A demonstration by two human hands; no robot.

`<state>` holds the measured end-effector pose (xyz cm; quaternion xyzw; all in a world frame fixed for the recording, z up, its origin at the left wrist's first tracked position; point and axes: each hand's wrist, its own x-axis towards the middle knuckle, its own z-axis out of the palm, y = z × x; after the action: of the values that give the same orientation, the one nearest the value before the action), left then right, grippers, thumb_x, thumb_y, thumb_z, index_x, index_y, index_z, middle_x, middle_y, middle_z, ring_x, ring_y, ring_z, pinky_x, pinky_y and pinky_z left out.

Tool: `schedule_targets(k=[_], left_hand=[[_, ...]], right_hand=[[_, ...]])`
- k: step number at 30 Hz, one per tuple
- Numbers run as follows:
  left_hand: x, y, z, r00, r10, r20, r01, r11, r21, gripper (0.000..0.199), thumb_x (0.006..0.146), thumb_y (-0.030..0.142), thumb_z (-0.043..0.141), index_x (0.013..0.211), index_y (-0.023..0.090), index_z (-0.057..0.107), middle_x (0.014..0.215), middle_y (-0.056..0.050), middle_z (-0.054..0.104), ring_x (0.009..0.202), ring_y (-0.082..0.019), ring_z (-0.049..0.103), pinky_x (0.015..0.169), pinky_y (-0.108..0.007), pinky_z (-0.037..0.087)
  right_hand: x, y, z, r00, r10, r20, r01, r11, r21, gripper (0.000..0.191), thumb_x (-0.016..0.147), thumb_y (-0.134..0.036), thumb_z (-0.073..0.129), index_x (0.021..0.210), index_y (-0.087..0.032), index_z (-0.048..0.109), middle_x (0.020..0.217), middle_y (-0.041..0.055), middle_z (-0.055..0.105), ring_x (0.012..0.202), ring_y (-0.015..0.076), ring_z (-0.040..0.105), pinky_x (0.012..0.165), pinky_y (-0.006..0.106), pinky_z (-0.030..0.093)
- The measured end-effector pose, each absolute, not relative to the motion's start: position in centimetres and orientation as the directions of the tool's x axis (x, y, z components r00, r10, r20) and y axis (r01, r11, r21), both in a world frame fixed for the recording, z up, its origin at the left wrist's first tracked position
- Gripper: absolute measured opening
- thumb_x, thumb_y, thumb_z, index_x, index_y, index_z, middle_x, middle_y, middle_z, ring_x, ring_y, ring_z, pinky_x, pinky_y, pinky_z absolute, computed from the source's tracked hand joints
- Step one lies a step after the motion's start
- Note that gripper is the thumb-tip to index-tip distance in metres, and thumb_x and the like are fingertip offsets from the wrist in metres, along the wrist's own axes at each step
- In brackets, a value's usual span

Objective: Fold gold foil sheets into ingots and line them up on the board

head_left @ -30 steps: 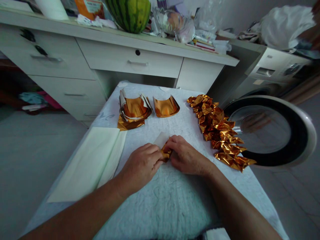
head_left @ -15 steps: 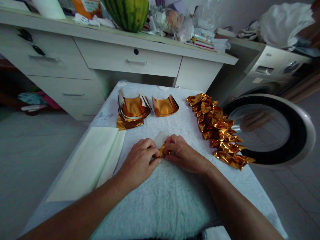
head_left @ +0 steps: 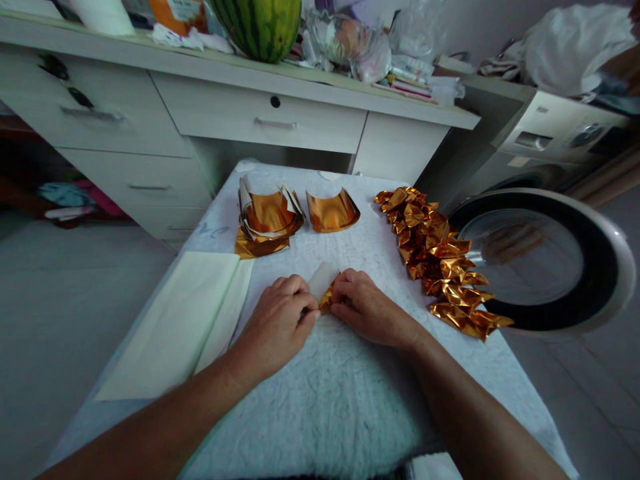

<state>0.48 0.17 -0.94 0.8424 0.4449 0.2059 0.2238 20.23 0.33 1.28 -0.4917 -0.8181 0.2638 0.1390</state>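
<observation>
Drawn slightly leftward since a second ago, the left hand (head_left: 283, 317) leaves more of the small gold foil (head_left: 325, 302) showing; its thumb and forefinger look pressed together on the foil's near left end, while the right hand (head_left: 366, 307) curls its fingers over the right edge, seemingly pinching it. Set between both sets of fingertips, neither hand clearly nearer, the foil's visible strip slants away and rightward; whitish paper (head_left: 323, 279) lies just beyond it on the cloth-covered table (head_left: 330, 249).
</observation>
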Motion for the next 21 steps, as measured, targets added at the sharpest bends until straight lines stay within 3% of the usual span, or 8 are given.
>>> schedule_targets(k=[13,21], left_hand=[[0.6,-0.1,-1.2,0.465,0.872,0.152,0.708,-0.470,0.527,0.010,0.086,0.020,0.061,0.077,0.019,0.064,0.089,-0.003,0.054,0.089,-0.022,0.051,0.080,-0.041,0.045],[0.9,-0.2,-1.2,0.463,0.867,0.183,0.738,-0.492,0.462,0.017,0.089,0.017,0.053,0.076,0.019,0.064,0.089,-0.004,0.053,0.088,-0.022,0.051,0.079,-0.041,0.045]], right_hand=[[19.3,0.2,0.4,-0.375,0.927,0.024,0.762,0.322,-0.562,0.020,0.084,-0.009,0.057,0.067,-0.017,0.053,0.079,0.0024,0.053,0.082,0.0165,0.049,0.079,0.033,0.037],[19.2,0.1,-0.3,-0.314,0.948,0.054,0.765,0.286,-0.577,0.017,0.084,-0.011,0.057,0.069,-0.017,0.054,0.083,0.0032,0.052,0.083,0.0169,0.047,0.080,0.034,0.038]])
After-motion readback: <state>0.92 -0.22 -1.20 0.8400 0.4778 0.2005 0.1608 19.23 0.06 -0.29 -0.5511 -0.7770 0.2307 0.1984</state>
